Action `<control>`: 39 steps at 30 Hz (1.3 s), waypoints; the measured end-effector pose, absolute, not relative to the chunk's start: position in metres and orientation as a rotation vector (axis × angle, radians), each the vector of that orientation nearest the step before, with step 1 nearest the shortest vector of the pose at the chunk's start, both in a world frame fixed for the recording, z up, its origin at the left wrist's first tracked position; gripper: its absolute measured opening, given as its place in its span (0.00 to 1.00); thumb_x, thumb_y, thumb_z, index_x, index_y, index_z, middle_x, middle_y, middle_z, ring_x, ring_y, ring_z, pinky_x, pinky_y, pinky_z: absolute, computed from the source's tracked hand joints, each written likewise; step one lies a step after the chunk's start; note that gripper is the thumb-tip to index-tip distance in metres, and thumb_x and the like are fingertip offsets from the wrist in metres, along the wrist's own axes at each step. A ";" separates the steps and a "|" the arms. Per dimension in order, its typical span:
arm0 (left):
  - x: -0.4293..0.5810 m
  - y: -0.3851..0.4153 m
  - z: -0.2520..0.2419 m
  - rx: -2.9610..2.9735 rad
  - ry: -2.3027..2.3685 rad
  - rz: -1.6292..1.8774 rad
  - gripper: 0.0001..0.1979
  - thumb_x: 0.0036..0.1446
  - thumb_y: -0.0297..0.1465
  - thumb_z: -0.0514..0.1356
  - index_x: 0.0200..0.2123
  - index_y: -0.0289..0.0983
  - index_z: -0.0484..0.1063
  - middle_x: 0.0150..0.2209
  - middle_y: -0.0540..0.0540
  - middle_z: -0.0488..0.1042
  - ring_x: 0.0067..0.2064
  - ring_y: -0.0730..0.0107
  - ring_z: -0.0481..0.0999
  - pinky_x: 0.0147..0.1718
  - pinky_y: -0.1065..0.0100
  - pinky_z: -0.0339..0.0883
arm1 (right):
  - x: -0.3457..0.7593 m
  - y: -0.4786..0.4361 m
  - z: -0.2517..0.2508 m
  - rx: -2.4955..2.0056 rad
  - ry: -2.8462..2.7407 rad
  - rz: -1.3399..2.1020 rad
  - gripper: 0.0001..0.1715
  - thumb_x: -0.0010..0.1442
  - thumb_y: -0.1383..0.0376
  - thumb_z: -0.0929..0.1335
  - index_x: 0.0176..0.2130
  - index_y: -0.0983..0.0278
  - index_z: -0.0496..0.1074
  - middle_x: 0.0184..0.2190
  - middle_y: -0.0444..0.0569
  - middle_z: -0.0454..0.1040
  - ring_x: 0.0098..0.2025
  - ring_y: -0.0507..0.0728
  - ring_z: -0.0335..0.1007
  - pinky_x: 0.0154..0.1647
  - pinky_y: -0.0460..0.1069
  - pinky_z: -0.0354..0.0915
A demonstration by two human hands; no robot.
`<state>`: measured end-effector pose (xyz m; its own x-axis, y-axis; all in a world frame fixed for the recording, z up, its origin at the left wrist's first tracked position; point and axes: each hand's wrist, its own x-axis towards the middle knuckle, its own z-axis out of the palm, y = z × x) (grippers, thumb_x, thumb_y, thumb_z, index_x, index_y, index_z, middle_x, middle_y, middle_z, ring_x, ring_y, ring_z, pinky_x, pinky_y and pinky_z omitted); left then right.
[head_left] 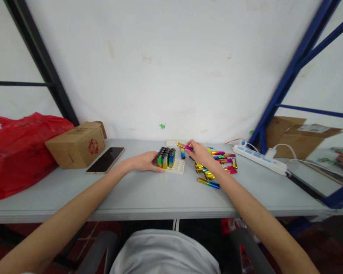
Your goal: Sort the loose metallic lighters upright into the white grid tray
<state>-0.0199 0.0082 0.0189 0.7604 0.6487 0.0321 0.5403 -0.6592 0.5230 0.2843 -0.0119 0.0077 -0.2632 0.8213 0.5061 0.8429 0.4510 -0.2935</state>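
Far left of the white tray [178,167]: red plastic bag [25,154], thin, glossy, crinkled, bulging. Left of tray, beside bag: brown cardboard box [74,149], matte, squared edges, red printed emblem on one face. Left of tray, closer in: phone [106,160], flat slab, dark glossy screen, pale rim, lying slantwise on the smooth grey table [148,196].

At tray's left side: left hand [145,161], thumb and fingers spread in a curve about the upright tubes [166,158]; firm grip or light rest, cannot tell. Upright tubes on tray's left part, packed tight in rows, metallic gold, green, blue, black tops. Tray flat, pale, grid-textured. Behind it: second tray [171,142], pale, gridded too.

Near tray's rear right corner: gold-to-magenta tube [182,145], slim, shiny, pinched by one end in the right hand [200,153], fingertips closed on it. Right of tray: loose tubes [225,161], heaped flat and criss-cross, foil-bright gold, pink, red. Farther right: white power strip [258,158], long, hard plastic. Far right of tray: blue metal frame [286,85], straight bars; open carton [297,142], brown cardboard, splayed flaps.
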 end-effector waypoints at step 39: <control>-0.019 0.003 0.023 2.504 0.869 0.298 0.31 0.52 0.50 0.69 0.52 0.36 0.73 0.46 0.44 0.81 0.43 0.59 0.79 0.41 0.67 0.70 | 0.254 -0.026 0.012 -1.290 -1.740 0.219 0.25 0.60 0.51 0.61 0.19 0.60 0.54 0.18 0.40 0.52 0.24 0.50 0.49 0.27 0.48 0.46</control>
<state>-0.0189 0.0033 0.0232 0.7757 0.6291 0.0495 0.5269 -0.6889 0.4978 0.2535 -0.0264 0.0123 -0.0187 0.8260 0.5634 0.6605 0.4332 -0.6133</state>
